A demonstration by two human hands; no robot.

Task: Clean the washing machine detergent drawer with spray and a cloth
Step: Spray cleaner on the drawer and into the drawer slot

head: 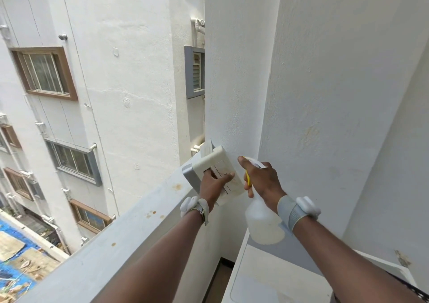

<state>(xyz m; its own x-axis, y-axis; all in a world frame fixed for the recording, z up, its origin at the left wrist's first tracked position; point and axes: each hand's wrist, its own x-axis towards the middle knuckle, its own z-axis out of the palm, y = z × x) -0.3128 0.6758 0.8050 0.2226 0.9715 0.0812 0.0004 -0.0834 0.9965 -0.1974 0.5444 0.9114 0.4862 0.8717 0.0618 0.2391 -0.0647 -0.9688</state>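
My left hand (214,183) grips the white detergent drawer (217,163), which has a grey front panel and is held tilted above the balcony parapet. My right hand (262,181) holds a translucent spray bottle (261,221) with a yellow trigger, its white nozzle pointing at the drawer from close on the right. The bottle holds a pale liquid. No cloth is in view.
The grey parapet ledge (130,230) runs diagonally below my left arm, with an open drop to neighbouring buildings beyond it. White walls (325,82) stand straight ahead and to the right. The white washing machine top (274,277) lies below my right arm.
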